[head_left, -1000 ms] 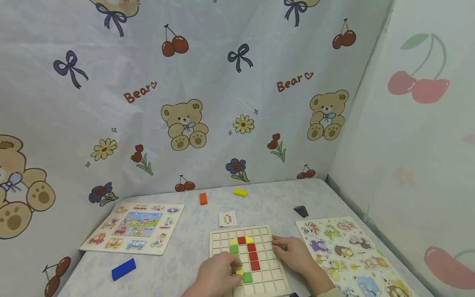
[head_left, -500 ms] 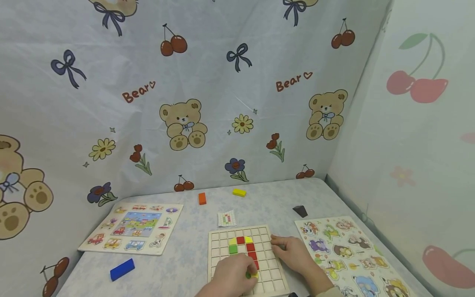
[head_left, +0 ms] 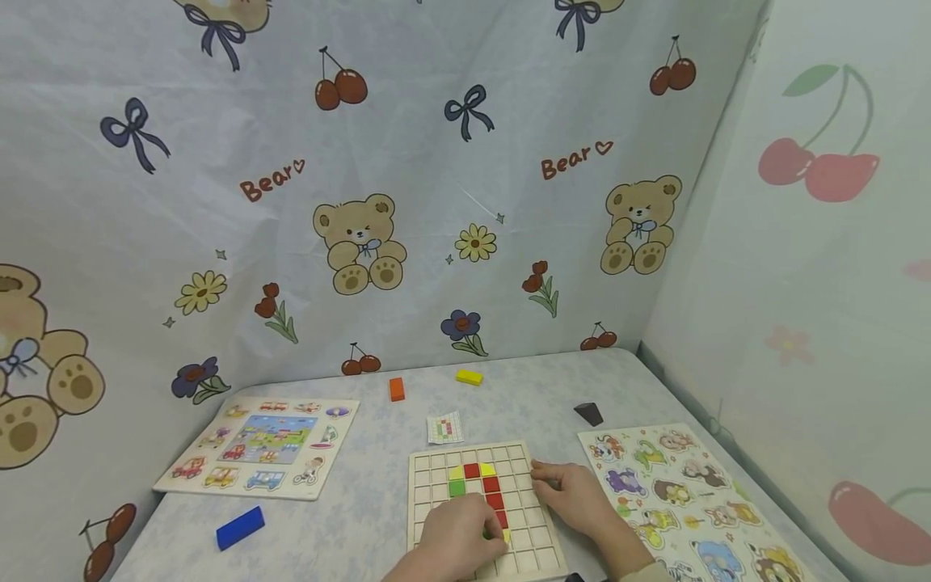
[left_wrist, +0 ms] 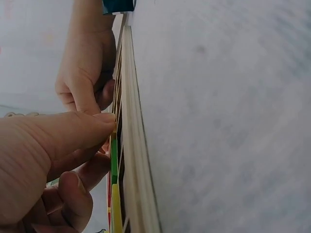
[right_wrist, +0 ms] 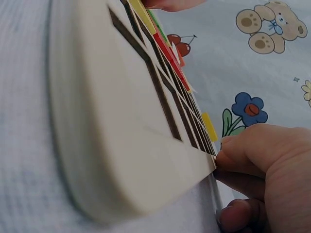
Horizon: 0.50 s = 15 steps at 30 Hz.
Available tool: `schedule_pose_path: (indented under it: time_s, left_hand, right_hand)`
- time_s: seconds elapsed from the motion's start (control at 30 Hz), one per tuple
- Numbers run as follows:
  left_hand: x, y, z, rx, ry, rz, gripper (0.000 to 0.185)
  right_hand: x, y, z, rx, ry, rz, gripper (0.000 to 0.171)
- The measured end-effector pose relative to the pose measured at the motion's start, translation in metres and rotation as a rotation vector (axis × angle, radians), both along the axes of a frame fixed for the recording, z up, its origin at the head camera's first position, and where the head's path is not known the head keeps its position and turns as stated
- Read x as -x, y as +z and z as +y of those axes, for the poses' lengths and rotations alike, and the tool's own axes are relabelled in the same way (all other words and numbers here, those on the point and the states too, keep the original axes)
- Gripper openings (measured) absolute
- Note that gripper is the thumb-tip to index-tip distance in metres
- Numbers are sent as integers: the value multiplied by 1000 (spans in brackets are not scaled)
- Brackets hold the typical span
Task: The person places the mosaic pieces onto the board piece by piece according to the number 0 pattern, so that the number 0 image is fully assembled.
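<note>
A pale wooden grid board (head_left: 538, 537) lies at the front middle of the table. Red tiles (head_left: 492, 484), a green tile (head_left: 457, 488) and rounded yellow tiles (head_left: 488, 469) sit in its cells. My left hand (head_left: 461, 533) is over the lower part of the board, thumb and fingertips pinching a yellow tile (head_left: 507, 535) down at the grid. Beside that thumb, the left wrist view shows a green tile (left_wrist: 114, 160) in its cell. At the board's right edge, my right hand (head_left: 570, 497) grips the rim between thumb and fingers. The left hand hides several cells.
A small printed pattern card (head_left: 445, 428) lies behind the board. Vehicle puzzle (head_left: 320, 477) at left, animal puzzle (head_left: 640, 440) at right. Around them lie a blue block (head_left: 240, 528), an orange block (head_left: 396, 390), a yellow block (head_left: 469, 377) and a dark block (head_left: 589, 414).
My left hand has moved right across the board with the yellow tile, past the lower green tile, and then stayed nearly still. The right hand keeps its place on the rim.
</note>
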<state>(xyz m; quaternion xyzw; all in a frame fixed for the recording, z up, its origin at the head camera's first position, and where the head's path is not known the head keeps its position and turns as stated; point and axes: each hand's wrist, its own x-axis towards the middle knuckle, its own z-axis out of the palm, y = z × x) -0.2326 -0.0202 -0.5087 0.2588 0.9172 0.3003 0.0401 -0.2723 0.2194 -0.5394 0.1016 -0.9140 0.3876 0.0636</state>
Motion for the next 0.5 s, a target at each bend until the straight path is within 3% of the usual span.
schedule_pose_path:
  time_s: [0.27,0.43,0.5]
  left_hand:
    - [3,-2,-10,36,-27,4,16]
    - [4,8,-44,54,-39,27,10]
    - [4,15,-62,47,-29,78,11]
  right_hand:
    - [0,-2,0,3,8,3,22]
    - [-3,-4,1,10,26,-8,24]
    - [-4,-4,3,2,26,-11,25]
